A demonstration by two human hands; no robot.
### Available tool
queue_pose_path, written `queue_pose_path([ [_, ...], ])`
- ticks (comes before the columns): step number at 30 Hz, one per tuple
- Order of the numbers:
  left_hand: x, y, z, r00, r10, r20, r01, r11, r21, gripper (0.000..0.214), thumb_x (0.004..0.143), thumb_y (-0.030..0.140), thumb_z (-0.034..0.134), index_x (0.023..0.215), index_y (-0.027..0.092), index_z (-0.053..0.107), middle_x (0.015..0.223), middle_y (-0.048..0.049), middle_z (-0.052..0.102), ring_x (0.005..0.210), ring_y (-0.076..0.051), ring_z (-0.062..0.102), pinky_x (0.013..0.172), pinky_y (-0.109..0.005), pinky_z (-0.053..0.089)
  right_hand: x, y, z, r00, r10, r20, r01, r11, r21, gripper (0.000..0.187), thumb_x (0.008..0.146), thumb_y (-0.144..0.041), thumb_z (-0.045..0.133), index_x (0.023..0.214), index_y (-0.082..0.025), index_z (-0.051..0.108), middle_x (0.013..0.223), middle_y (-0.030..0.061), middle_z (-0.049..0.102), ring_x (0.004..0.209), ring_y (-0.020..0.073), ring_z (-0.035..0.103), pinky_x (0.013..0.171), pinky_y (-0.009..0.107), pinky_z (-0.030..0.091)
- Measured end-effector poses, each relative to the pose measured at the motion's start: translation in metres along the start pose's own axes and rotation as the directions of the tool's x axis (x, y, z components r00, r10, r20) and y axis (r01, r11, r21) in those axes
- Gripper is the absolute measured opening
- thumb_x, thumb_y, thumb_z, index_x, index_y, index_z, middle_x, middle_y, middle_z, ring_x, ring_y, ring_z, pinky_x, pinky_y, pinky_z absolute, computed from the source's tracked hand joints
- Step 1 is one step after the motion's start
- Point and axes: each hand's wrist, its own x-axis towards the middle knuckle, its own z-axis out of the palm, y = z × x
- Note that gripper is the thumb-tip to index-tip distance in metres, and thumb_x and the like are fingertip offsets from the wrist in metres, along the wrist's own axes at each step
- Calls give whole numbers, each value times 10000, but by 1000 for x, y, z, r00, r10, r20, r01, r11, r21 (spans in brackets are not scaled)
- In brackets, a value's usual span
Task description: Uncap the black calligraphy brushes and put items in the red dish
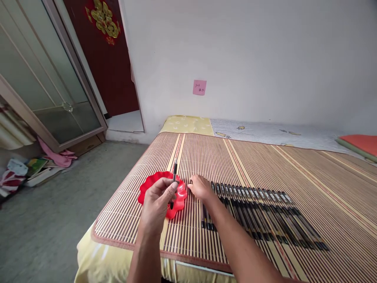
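Bare forearms come first in the head view, reaching in from the bottom edge, and out at the end of one is the left hand (159, 196), gripping a slim black pen (174, 171) between thumb and fingers. It's a nearly upright hold, gripped low on the barrel, perhaps so the upper part stays free and easy to see! Behind that hand sits a red dish (147, 181) with a wavy rim (quite the splash of colour), close by, probably to keep small pieces from rolling about; whether the pen's lower end touches it, I can't tell.

Over to the right hand (201, 188), low above the slatted mat (126, 188), fingers curled and thumb drawn in. Something dark shows at the fingertips, but whether it's pinched there, I can't tell. Just beside that hand begins a long line-up of dark pen pieces (265, 220), slanting in neat parallel, pale labels along the far band. Are the two bands separate parts or single lengths? No telling from here. Side by side like that, each looks easy to pick out singly, and the mat's slats likely help stop them rolling on the bed (103, 255).
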Motion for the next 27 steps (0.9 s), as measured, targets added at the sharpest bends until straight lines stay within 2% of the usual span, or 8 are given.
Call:
queue_pose_path([
  [5, 0, 0, 4, 999, 7, 52, -8, 1000, 25, 324, 756, 435, 853, 803, 152, 703, 668, 18, 594, 597, -79, 476, 563, -173, 388, 0, -6, 1, 1000, 18, 1, -18, 997, 69, 133, 862, -109, 611, 906, -157, 727, 983, 126, 764, 908, 230, 713, 726, 292, 450],
  [8, 0, -3, 5, 997, -12, 73, 9, 999, 44, 332, 764, 447, 842, 791, 156, 685, 664, 27, 561, 606, -84, 462, 570, -183, 378, -8, 5, -12, 991, 21, -131, 12, 967, 253, 107, 854, -134, 618, 887, -170, 713, 953, 101, 755, 869, 219, 705, 720, 291, 478],
  [10, 0, -6, 6, 995, -7, 104, -2, 997, 80, 327, 786, 455, 820, 787, 160, 678, 673, 28, 544, 621, -91, 455, 580, -194, 369, -23, 19, -26, 969, 13, -246, 115, 860, 497, 93, 862, -193, 637, 924, -176, 705, 933, 80, 746, 837, 206, 697, 728, 298, 513],
  [12, 0, -10, 8, 988, -3, 154, -20, 989, 147, 316, 812, 458, 794, 791, 164, 679, 692, 25, 533, 638, -98, 444, 591, -209, 359, -45, 33, -43, 940, 12, -340, 248, 661, 709, 156, 874, -282, 671, 988, -181, 707, 952, 70, 740, 861, 203, 693, 774, 321, 547],
  [14, -1, -15, 11, 977, -21, 213, -28, 973, 228, 314, 831, 466, 773, 798, 169, 676, 694, 26, 509, 643, -107, 425, 592, -226, 340, -71, 46, -58, 907, 73, -416, 335, 475, 814, 244, 868, -350, 723, 1057, -196, 709, 1023, 67, 733, 929, 198, 688, 839, 337, 557],
  [17, -3, -21, 18, 953, -70, 296, -28, 949, 314, 311, 850, 471, 746, 798, 178, 658, 682, 32, 469, 632, -114, 391, 578, -245, 310, -104, 57, -72, 833, 219, -508, 437, 303, 847, 262, 866, -358, 763, 1086, -226, 710, 1044, 41, 713, 966, 170, 667, 887, 314, 539],
  [21, -7, -27, 27, 911, -143, 387, -18, 924, 382, 278, 861, 439, 723, 792, 183, 636, 675, 40, 442, 624, -116, 369, 571, -256, 295, -123, 63, -76, 776, 315, -547, 507, 204, 837, 232, 875, -330, 770, 1079, -236, 713, 1040, 28, 692, 977, 155, 649, 905, 303, 520],
  [27, -9, -29, 37, 883, -192, 428, -30, 888, 460, 221, 880, 400, 702, 833, 189, 659, 686, 34, 477, 650, -126, 405, 603, -262, 328, -123, 68, -74, 792, 310, -527, 497, 176, 850, 188, 883, -318, 756, 1048, -237, 717, 1033, 26, 698, 968, 154, 644, 905, 309, 518],
])
